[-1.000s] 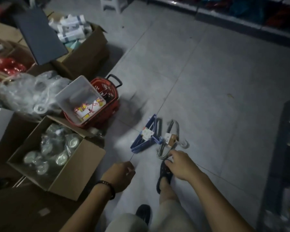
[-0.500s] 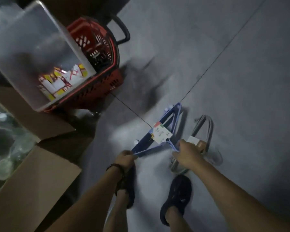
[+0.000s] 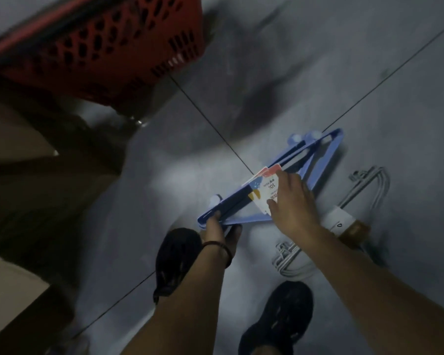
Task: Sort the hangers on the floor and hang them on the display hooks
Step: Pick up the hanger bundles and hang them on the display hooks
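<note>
Head view looked steeply down at a grey tiled floor [image 3: 369,85] in dim light, with some motion blur. At the far left stood a red plastic basket [image 3: 108,44] with a perforated wall, and nearer on the left lay brown cardboard boxes [image 3: 23,155], their contents out of sight.

Left of centre, the left hand [image 3: 219,230], a dark band on its wrist, was closed around the near-left corner of the blue hanger bundle [image 3: 315,165]; the fingers curled under that corner, so whether they pressed tightly I could not tell. A dark shoe [image 3: 176,260] sat just beside this hand, on its near-left side.

The bundle lay on the floor at the centre, a flat triangle of stacked hangers. Its long axis ran diagonally from the gripped near-left corner up to the far-right corner, which pointed away toward the tile seam. A white printed card label [image 3: 263,193] wrapped its middle.

The right hand [image 3: 291,203] rested over that label, thumb and fingertips pinching its right edge, the other fingers close together.

To the right lay a grey hanger bundle [image 3: 372,185], bound with a white and tan sleeve; its long axis also ran near-left to far-right, roughly parallel to the blue one and just beside it. A second dark shoe [image 3: 280,319] showed at the near edge, right of centre.
</note>
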`<move>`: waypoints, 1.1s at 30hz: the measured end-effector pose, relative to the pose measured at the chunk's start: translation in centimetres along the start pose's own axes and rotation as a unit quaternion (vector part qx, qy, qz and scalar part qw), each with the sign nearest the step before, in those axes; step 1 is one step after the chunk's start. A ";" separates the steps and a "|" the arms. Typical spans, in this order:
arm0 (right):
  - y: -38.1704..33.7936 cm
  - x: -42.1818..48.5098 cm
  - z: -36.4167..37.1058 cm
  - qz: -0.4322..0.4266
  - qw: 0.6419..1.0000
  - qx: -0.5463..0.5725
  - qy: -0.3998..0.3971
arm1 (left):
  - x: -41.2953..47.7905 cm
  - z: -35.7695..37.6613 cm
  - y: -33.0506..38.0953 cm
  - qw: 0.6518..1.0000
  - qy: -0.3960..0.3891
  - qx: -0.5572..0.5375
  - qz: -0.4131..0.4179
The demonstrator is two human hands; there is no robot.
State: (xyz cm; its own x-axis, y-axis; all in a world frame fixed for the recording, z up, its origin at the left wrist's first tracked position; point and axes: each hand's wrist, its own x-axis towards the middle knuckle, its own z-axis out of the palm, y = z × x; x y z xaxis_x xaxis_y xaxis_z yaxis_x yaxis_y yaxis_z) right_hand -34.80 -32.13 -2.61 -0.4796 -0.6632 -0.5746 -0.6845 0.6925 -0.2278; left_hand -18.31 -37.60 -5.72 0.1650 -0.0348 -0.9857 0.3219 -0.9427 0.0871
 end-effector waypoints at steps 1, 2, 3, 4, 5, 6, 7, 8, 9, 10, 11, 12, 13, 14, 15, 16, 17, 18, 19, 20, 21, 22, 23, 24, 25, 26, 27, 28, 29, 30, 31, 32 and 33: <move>0.1 0.2 0.1 -0.003 1.000 0.000 0.008 | 0.3 0.0 -0.3 1.000 0.003 -0.004 0.006; 0.0 0.3 -0.1 0.001 1.000 0.005 0.013 | 0.6 0.0 -0.4 1.000 0.006 -0.007 0.010; -0.1 0.5 -0.3 0.009 1.000 0.011 0.015 | 0.9 0.1 -0.4 1.000 0.010 -0.009 0.016; -0.4 0.6 -0.5 0.013 1.000 0.008 0.020 | 1.3 0.0 -0.4 1.000 0.015 -0.015 0.023; -0.7 0.5 -0.7 0.007 0.999 -0.012 0.034 | 1.7 0.0 -0.2 0.999 0.027 -0.012 0.030; -1.1 0.3 -0.9 -0.012 0.997 -0.046 0.054 | 1.9 0.0 0.1 0.998 0.046 -0.005 0.040; -1.5 -0.2 -0.8 -0.045 0.993 -0.079 0.074 | 2.0 0.0 0.4 0.997 0.065 0.003 0.051; -1.8 -0.8 -0.3 -0.086 0.987 -0.100 0.087 | 2.4 -0.1 0.6 0.995 0.075 0.012 0.065; -2.1 -1.6 0.5 -0.123 0.983 -0.110 0.083 | 2.5 -0.1 0.7 0.994 0.075 0.018 0.076; -2.3 -2.5 1.4 -0.151 0.980 -0.111 0.062 | 2.6 -0.1 0.8 0.994 0.066 0.019 0.090; -2.5 -3.2 2.5 -0.166 0.980 -0.108 0.032 | 2.6 -0.1 0.8 0.993 0.054 0.019 0.102; -2.6 -3.7 3.6 -0.175 0.979 -0.109 0.003 | 2.5 0.0 0.9 0.993 0.043 0.013 0.112; -2.6 -4.1 4.5 -0.179 0.977 -0.117 -0.011 | 2.2 0.0 1.0 0.992 0.032 0.009 0.120; -2.6 -4.4 5.1 -0.174 0.977 -0.124 -0.015 | 1.9 0.0 1.0 0.991 0.020 0.010 0.131; -2.6 -4.9 5.3 -0.159 0.980 -0.117 -0.005 | 1.4 -0.1 1.0 0.989 0.009 0.018 0.144; -2.8 -5.5 5.2 -0.136 0.987 -0.087 0.023 | 0.7 -0.2 0.9 0.987 0.002 0.034 0.157; -3.2 -6.5 4.9 -0.101 0.992 -0.029 0.067 | 0.0 -0.3 0.8 0.985 -0.008 0.054 0.164; -4.2 -7.7 4.1 -0.042 0.991 0.059 0.113 | -0.9 -0.4 0.6 0.983 -0.026 0.069 0.169; -5.1 -8.8 3.6 0.046 0.970 0.184 0.150 | -1.8 -0.5 0.4 0.981 -0.045 0.084 0.170; -6.0 -9.6 3.3 0.153 0.919 0.329 0.154 | -2.7 -0.7 0.2 0.979 -0.056 0.100 0.168; -6.7 -9.9 3.1 0.261 0.827 0.482 0.122 | -3.3 -0.7 -0.1 0.979 -0.053 0.113 0.163; -7.0 -9.7 3.2 0.350 0.705 0.613 0.064 | -4.1 -0.8 -0.2 0.980 -0.046 0.118 0.155; -6.8 -9.1 3.6 0.389 0.594 0.704 0.012 | -4.5 -0.8 -0.3 0.980 -0.033 0.126 0.149; -5.9 -8.6 3.8 0.389 0.516 0.763 -0.016 | -4.8 -0.9 -0.8 0.981 -0.026 0.131 0.142; -5.1 -7.9 4.1 0.367 0.473 0.801 -0.020 | -5.1 -1.0 -1.0 0.983 -0.019 0.126 0.135; -4.6 -7.2 4.3 0.348 0.453 0.821 -0.004 | -5.4 -1.2 -1.2 0.982 -0.019 0.123 0.143; -4.1 -6.6 4.4 0.344 0.445 0.826 0.027 | -5.7 -1.3 -1.5 0.984 -0.024 0.117 0.135; -3.9 -5.9 4.6 0.341 0.421 0.839 0.052 | -6.1 -1.4 -1.6 0.986 -0.028 0.112 0.123; -3.7 -5.1 5.0 0.333 0.396 0.853 0.067 | -6.2 -1.4 -1.7 0.986 -0.027 0.115 0.117; -3.7 -4.6 5.3 0.326 0.378 0.864 0.070 | -6.2 -1.6 -1.6 0.987 -0.033 0.113 0.113; -3.9 -4.5 5.4 0.318 0.372 0.869 0.067 | -6.1 -1.7 -1.4 0.988 -0.033 0.106 0.110; -4.1 -4.6 5.6 0.313 0.366 0.874 0.070 | -6.0 -1.8 -1.2 0.990 -0.031 0.096 0.101; -4.2 -4.7 5.6 0.308 0.364 0.876 0.073 | -5.9 -1.7 -1.0 0.994 -0.026 0.067 0.082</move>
State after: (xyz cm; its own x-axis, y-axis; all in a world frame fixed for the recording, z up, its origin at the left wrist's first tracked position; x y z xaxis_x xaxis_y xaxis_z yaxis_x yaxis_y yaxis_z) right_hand -26.61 -30.34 -3.40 -0.3576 -0.1493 -0.9219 0.9166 -0.2449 -0.3159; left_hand -18.05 -35.90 0.29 0.1557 -0.2057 -0.9661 0.1677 -0.9584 0.2311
